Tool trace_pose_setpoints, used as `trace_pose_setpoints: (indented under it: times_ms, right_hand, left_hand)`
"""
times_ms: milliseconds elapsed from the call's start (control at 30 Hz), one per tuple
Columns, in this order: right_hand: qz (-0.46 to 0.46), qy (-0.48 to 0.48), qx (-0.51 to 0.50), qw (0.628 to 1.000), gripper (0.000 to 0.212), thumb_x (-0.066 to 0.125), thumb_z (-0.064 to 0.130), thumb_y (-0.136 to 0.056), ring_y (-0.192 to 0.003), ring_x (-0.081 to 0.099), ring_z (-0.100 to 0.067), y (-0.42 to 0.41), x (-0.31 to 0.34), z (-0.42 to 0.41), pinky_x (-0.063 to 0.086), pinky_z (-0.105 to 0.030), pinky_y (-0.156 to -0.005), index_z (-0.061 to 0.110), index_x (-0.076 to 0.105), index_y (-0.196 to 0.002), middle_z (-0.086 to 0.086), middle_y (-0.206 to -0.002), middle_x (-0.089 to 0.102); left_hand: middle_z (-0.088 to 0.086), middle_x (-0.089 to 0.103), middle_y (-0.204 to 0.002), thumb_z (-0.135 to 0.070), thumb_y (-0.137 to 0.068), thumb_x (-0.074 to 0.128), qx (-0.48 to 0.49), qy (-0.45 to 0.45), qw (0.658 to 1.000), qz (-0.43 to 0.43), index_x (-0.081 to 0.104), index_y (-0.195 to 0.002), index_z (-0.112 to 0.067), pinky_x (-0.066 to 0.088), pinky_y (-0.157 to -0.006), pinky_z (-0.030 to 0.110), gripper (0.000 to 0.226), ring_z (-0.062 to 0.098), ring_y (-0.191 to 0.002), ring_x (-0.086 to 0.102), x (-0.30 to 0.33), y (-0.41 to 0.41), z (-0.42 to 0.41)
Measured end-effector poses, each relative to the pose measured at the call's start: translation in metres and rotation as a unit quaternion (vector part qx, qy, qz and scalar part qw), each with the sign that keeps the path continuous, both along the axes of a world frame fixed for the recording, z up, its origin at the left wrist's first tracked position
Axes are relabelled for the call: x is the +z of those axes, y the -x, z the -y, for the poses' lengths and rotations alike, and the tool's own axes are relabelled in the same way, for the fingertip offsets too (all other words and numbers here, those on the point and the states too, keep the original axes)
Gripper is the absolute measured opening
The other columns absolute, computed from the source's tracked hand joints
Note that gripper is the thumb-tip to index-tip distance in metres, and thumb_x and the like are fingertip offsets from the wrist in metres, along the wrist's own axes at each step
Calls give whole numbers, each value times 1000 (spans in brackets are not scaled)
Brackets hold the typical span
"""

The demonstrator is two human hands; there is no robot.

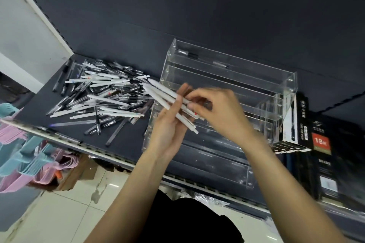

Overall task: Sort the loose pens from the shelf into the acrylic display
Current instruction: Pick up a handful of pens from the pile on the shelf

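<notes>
Dark matte shelf [126, 140]. Loose pile of pens [102, 94] at its left end: slim white, black and clear plastic barrels, crisscrossed. Just right of it, the acrylic display [227, 77], clear, stepped, thin-walled tiers; two dark pens lie in the top tier. Left hand [169, 132] over the display's front tiers, fingers wrapped around a bundle of white pens [167, 94], tapered tips toward the pile. Right hand [215, 108] pinches one pen in that bundle. Black boxes [320, 144] stand at right.

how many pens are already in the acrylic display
2: both lie in the top tier of the acrylic display, one pen at its left end, the other mid-row. Glare may hide more.
</notes>
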State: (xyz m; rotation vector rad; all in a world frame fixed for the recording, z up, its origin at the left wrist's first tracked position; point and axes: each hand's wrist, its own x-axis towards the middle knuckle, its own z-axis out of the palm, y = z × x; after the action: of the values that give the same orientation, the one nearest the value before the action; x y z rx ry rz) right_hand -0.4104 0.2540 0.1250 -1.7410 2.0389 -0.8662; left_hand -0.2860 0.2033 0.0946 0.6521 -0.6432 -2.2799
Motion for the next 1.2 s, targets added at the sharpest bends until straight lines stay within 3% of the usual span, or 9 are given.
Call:
trace_pose_setpoints:
  times_ms: [67,200,300,567,800,933,1033,1133,1200]
  right_hand:
    - [12,1,-22,1000,15,70,30,-83,-79,63,-4,11,4,-8,53,-34,-72,28,71,-98,14,-86,69]
    - [-114,66,-160,978,10,69,28,-84,-76,65,-13,66,27,-31,54,-37,-68,25,71,-93,8,-86,69]
    - [-220,20,-233,947,11,66,26,-87,-83,64,-23,116,40,-44,48,-33,-70,22,71,-95,2,-95,67]
    - [-345,-110,-171,916,11,61,21,-91,-84,63,-35,156,22,-26,37,-32,-64,16,69,-94,-7,-92,68]
    - [-417,-160,-140,883,10,57,13,-91,-81,62,-35,156,18,-14,31,-30,-59,12,67,-92,-9,-92,65]
    - [-405,-173,-142,886,11,58,12,-89,-82,62,-35,157,16,-11,33,-30,-59,11,68,-92,-10,-93,66]
    - [-357,-127,-162,911,14,60,19,-91,-84,62,-35,155,20,-18,44,-34,-65,11,70,-94,-10,-93,67]
    - [-210,33,-162,964,15,65,31,-87,-76,65,-22,121,32,-33,52,-36,-69,18,72,-89,-1,-86,70]
    - [-97,35,-106,989,14,68,35,-84,-75,66,-11,87,36,-37,54,-35,-71,24,73,-90,7,-84,72]
  left_hand:
    - [5,68,-116,-21,-93,44,-19,1,1000,4,57,-126,-11,55,-86,28,37,18,-108,65,0,6,-6]
    - [3,63,-124,-23,-90,47,-37,4,999,10,56,-128,-13,54,-89,34,40,20,-115,61,-3,16,-11]
    - [-1,67,-94,-19,-99,39,-40,-2,999,13,59,-117,-13,55,-88,32,28,13,-91,65,-5,21,-10]
    - [-7,41,-62,-17,-101,40,1,-59,997,44,62,-101,-12,48,-68,21,22,5,-57,41,-12,33,-5]
    - [-5,39,-62,-18,-98,45,-7,-72,997,40,63,-100,-8,46,-69,22,20,6,-56,39,-10,40,-2]
    - [-3,50,-69,-17,-98,45,-35,-66,997,25,63,-106,-8,52,-79,25,22,7,-63,50,-8,43,-1]
    - [-1,67,-90,-17,-99,45,-44,-69,997,8,62,-117,-9,52,-94,31,26,11,-84,66,-3,47,-3]
    - [0,68,-109,-20,-99,42,-43,-65,997,-10,59,-124,-12,47,-102,34,31,14,-107,64,3,55,-5]
    - [0,66,-118,-23,-100,40,-52,-51,997,-15,57,-127,-14,45,-104,35,33,17,-117,60,7,60,-7]
